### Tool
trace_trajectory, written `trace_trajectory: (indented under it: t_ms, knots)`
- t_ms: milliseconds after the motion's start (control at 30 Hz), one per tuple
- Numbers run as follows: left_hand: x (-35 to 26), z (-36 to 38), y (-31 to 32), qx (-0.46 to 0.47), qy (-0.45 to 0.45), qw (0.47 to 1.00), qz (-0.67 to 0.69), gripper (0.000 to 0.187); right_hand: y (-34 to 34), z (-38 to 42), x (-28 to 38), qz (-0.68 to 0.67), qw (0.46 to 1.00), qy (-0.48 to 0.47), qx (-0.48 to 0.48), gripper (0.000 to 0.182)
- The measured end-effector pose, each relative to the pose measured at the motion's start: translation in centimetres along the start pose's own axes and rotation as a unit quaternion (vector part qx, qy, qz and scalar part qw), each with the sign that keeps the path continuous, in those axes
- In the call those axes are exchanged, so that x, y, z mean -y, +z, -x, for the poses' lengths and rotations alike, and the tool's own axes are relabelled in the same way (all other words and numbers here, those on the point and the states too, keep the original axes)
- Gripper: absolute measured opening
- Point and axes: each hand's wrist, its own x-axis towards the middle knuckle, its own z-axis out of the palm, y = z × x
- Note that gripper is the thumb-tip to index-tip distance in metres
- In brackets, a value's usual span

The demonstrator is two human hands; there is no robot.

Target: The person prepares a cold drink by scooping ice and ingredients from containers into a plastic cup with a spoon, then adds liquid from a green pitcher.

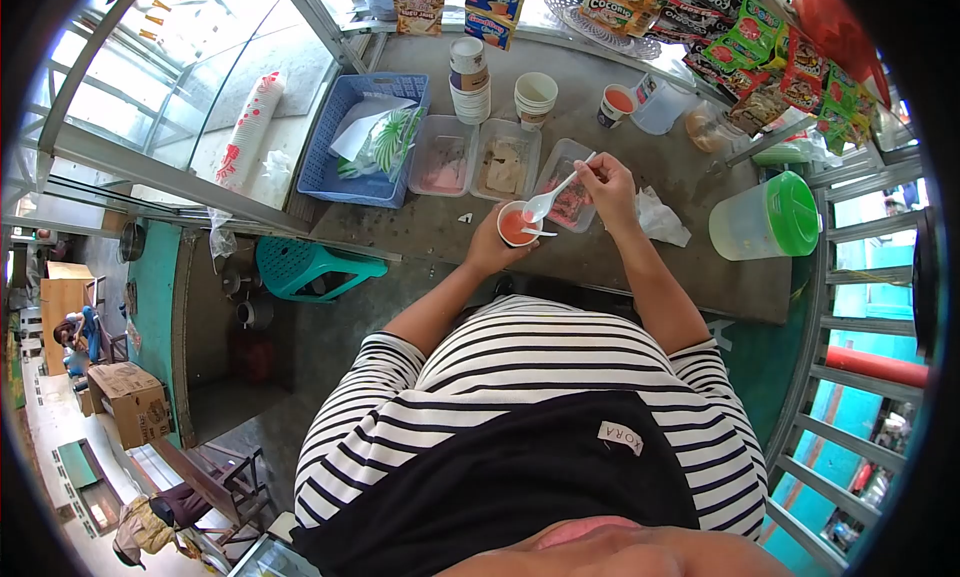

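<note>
My left hand (487, 245) is wrapped round a small paper cup (502, 237) that holds an orange-red drink or liquid (514, 225). A small white plastic stick or spoon handle (540, 233) pokes out over its rim. In my right hand (609, 190), fingers pinch the handle of a white spoon (540, 208), its bowl over the cup's edge. Just behind the cup lies a clear plastic tub (567, 152) with red-pink contents. Beside it stand a tub of tan powder (503, 169) and a tub of pink powder (443, 167).
A blue basket (312, 167) with packets stands left of stacked paper cups (469, 82). Another filled cup (617, 103) is at the back. A green-lidded jug (760, 220) and crumpled white plastic (660, 217) lie right. Snack sachets (750, 37) hang above; a teal stool (310, 265) stands left.
</note>
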Motion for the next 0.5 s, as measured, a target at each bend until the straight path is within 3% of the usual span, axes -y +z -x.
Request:
trace_trajectory:
  t_ms: [333, 433, 500]
  knots:
    - [0.5, 0.0, 0.1, -0.009, 0.006, 1.000, -0.012, 0.069, -1.4, -0.3, -1.5, -0.136, 0.988, 0.067, -0.026, 0.020]
    - [0.6, 0.0, 0.1, -0.014, 0.004, 1.000, -0.016, 0.069, -2.8, -0.6, -4.1, -0.188, 0.972, 0.102, -0.095, 0.020]
    - [0.5, 0.0, 0.1, -0.011, 0.008, 1.000, -0.019, 0.070, -3.4, -0.2, -5.5, -0.150, 0.975, 0.054, -0.158, 0.022]
